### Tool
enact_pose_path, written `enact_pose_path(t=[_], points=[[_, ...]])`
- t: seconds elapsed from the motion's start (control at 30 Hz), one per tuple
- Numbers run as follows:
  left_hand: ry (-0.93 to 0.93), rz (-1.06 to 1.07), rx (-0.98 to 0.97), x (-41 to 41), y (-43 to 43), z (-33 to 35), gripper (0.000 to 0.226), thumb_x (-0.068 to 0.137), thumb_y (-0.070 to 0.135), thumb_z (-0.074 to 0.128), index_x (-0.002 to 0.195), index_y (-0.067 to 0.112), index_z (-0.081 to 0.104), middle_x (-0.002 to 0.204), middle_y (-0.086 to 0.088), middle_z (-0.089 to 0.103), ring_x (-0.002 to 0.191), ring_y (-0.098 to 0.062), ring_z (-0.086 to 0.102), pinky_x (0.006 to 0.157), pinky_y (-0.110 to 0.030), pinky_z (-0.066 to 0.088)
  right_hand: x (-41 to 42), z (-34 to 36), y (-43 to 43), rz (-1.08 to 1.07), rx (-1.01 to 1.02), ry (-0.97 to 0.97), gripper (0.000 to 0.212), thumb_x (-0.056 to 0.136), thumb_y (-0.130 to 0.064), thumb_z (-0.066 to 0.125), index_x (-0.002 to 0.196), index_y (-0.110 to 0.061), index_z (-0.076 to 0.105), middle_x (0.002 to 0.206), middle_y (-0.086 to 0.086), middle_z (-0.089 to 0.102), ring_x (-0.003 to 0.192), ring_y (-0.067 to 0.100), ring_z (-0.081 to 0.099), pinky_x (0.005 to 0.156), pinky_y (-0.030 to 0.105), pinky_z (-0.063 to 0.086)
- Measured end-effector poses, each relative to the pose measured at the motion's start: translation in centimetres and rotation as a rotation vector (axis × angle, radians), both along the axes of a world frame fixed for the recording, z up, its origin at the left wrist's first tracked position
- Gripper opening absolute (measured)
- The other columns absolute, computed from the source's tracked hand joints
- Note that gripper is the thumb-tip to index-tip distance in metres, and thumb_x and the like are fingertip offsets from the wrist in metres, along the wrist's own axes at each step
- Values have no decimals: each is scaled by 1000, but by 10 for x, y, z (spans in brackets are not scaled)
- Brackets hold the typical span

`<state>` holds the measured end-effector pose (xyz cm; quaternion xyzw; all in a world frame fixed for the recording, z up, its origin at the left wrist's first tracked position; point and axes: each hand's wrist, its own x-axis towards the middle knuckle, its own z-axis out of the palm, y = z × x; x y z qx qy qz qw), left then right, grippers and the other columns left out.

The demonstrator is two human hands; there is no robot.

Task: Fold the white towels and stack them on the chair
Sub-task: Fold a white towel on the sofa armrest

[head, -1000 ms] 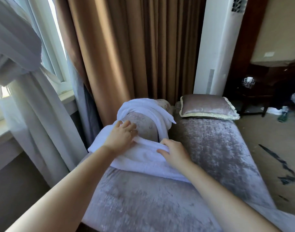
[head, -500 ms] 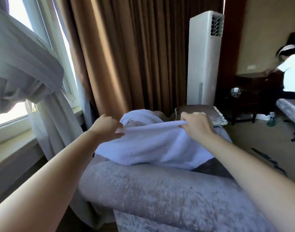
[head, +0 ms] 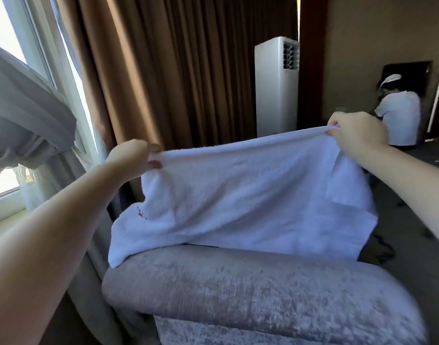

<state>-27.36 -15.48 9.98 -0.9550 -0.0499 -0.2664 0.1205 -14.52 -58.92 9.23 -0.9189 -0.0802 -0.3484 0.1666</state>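
Brown pleated curtains (head: 188, 70) behind; grey velvet chair (head: 250, 290), lower centre. Above it, white terry towel (head: 250, 195) stretched between left hand (head: 132, 159) and right hand (head: 358, 135), pinching top corners. Seemingly opening out; next needs corners joined.

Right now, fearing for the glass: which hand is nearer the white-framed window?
Left. The left hand pinches the white terry towel towards the white-framed window; the right hand grips its opposite corner, farther away.

Holding a white towel (head: 238, 195) spread wide in the air by its top edge, sloping up to the right; trailing its lower left corner onto the grey velvet chair (head: 250, 295); showing a small red mark near its left side.
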Motion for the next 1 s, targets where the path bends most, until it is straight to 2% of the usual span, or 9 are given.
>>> enact_pose_path(t=[0.2,0.33,0.43,0.5,0.57,0.63,0.67,0.8,1.0], points=[[177,132,69,20,-14,16,39,90,40,63,117,12,63,82,1,46,95,-27,54,67,-29,36,8,-17,-25,-189,-169,155,17,90,-4,52,96,-11,67,99,19,62,90,37,57,66,33,37],[316,187,52,26,-7,-6,36,89,44,63,112,16,62,74,8,44,84,-19,46,70,-29,42,18,-49,-32,-187,-56,257,19,86,-1,53,91,-10,69,96,17,64,87,36,60,66,32,43],[342,317,22,30,7,-19,43,90,58,54,107,20,64,70,9,48,77,-19,52,72,-30,49,29,-67,-37,-144,151,316,24,85,4,50,83,-11,68,77,12,70,69,28,67,69,37,57],[298,344,-213,36,7,-25,39,98,45,44,98,11,64,58,3,61,56,-19,61,60,-27,49,33,-74,-37,-98,284,348,20,87,3,55,84,-14,65,74,6,69,64,24,67,67,38,57],[269,286,-590,50,1,-33,33,102,24,33,92,4,58,52,-6,67,45,-21,61,52,-24,44,39,-81,-36,-87,369,322,20,82,3,65,85,-17,62,82,6,64,69,25,62,60,32,48],[162,165,-918,64,-5,-38,22,98,11,33,90,6,54,63,-12,70,55,-26,66,53,-26,48,50,-88,-35,-93,428,277,18,84,4,60,82,-14,64,90,13,67,78,31,63,59,29,41],[105,113,-973,72,-6,-40,19,96,9,37,89,9,54,70,-13,70,62,-28,68,55,-28,50,56,-89,-34,-93,462,268,18,87,2,53,84,-9,67,95,18,69,85,35,64,61,30,41],[-107,42,-642,100,7,-28,14,89,8,48,88,9,61,77,-9,63,69,-29,59,57,-31,42,75,-68,-37,24,596,120,26,94,-6,43,91,-17,66,93,12,64,87,35,57,67,33,39],[-322,-45,-377,116,1,15,21,93,10,53,110,7,64,98,-27,61,88,-46,58,63,-38,36,75,-25,-49,-10,575,-75,31,94,-4,40,107,-10,68,92,14,62,83,25,47,65,29,28]])
